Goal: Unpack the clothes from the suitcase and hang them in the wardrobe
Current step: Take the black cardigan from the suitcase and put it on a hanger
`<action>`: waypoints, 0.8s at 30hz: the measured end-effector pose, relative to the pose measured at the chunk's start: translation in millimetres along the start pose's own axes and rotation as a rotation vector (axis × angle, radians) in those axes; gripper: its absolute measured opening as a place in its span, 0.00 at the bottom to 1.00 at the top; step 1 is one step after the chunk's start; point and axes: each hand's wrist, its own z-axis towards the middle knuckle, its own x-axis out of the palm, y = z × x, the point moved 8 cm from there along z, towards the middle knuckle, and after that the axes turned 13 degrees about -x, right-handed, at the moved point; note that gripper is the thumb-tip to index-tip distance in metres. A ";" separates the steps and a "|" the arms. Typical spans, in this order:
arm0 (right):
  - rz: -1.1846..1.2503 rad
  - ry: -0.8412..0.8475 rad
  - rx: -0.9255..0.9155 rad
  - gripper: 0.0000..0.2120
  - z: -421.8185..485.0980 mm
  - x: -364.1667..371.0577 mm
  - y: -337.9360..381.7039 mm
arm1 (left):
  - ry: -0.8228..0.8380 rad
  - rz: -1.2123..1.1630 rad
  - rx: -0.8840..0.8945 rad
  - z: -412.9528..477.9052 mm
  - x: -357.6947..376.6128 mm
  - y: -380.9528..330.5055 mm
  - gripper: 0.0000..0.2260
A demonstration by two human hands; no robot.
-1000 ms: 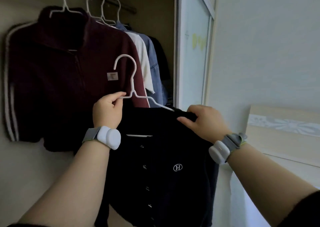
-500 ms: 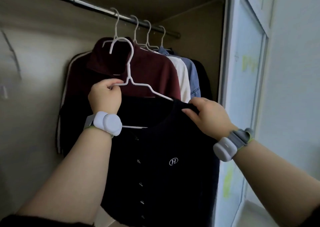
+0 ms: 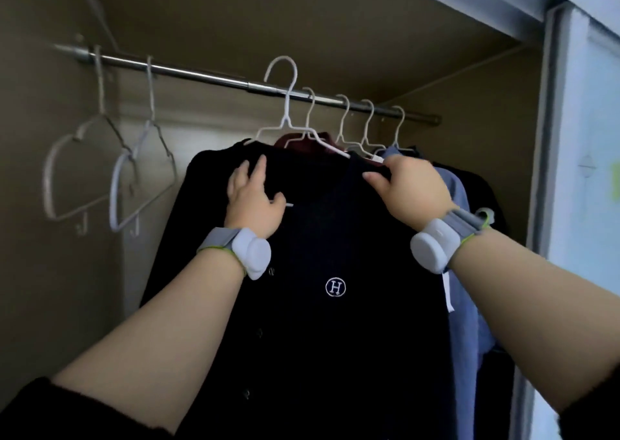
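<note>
A black buttoned cardigan (image 3: 335, 322) with a round H logo hangs on a white wire hanger (image 3: 287, 104). The hanger's hook stands up at the metal rail (image 3: 201, 75); whether it rests on the rail I cannot tell. My left hand (image 3: 251, 198) holds the cardigan's left shoulder, fingers up on the fabric and thumb at the hanger's lower bar. On the other side, my right hand (image 3: 406, 188) pinches the right shoulder where the hanger arm goes in.
Two empty hangers (image 3: 77, 171) (image 3: 141, 177) hang on the rail's left part. Behind the cardigan hang a maroon top (image 3: 302, 139), a blue shirt (image 3: 453, 191) and a dark garment (image 3: 486, 191). The sliding door frame (image 3: 550, 137) borders the right side.
Both hands have lifted the cardigan and hanger up to the rail. My left hand has moved from the hanger's neck down to the cardigan's left shoulder.
</note>
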 end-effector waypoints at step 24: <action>0.216 0.219 0.097 0.17 79.3 81.7 34.4 | 0.242 -0.048 -0.038 6.6 16.1 9.1 0.25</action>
